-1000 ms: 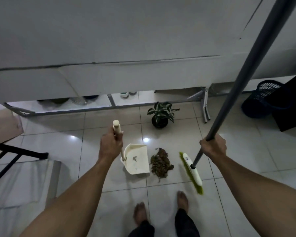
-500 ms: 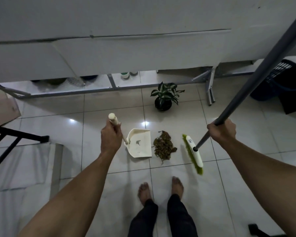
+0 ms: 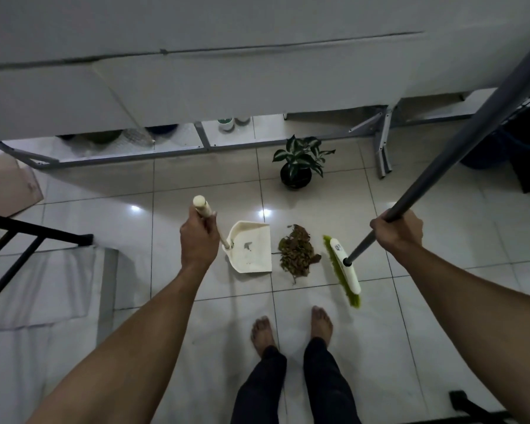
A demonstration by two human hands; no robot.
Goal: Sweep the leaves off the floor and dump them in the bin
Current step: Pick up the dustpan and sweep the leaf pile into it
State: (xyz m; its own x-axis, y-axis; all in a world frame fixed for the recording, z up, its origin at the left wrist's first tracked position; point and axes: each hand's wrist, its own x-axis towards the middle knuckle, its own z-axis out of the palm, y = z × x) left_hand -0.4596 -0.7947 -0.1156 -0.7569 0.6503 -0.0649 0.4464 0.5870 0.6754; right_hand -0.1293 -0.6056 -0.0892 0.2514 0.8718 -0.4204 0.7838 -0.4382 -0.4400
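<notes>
1. Landmark: leaf pile (image 3: 297,250) on the pale tiled floor (image 3: 410,332). Beyond it a potted plant (image 3: 300,162); past the plant, a grey metal frame (image 3: 202,148) under white panels (image 3: 196,87), with bowls and small cups dimly seen beneath.
2. Far right of the pile, behind the broom pole, a dark bin (image 3: 502,142), mostly hidden by the pole and by a black object beside it. Far left, a black bar frame (image 3: 28,237) and a cardboard piece (image 3: 10,191).
3. Nearer than the pile: two bare feet (image 3: 291,328), dark trousers.
4. Writing: a small dark mark on the broom head (image 3: 344,267); too small to read.
5. Dustpan (image 3: 251,247), cream, lies just left of the pile, open edge facing it, apart by a thin gap. A few specks inside.
6. Left hand (image 3: 199,237) grips the dustpan's upright handle near its top, fingers wrapped round.
7. Broom head stands just right of the pile, green bristles toward it, not touching.
8. Right hand (image 3: 395,234) clenches the grey broom pole (image 3: 456,148), up and right of the pile.
</notes>
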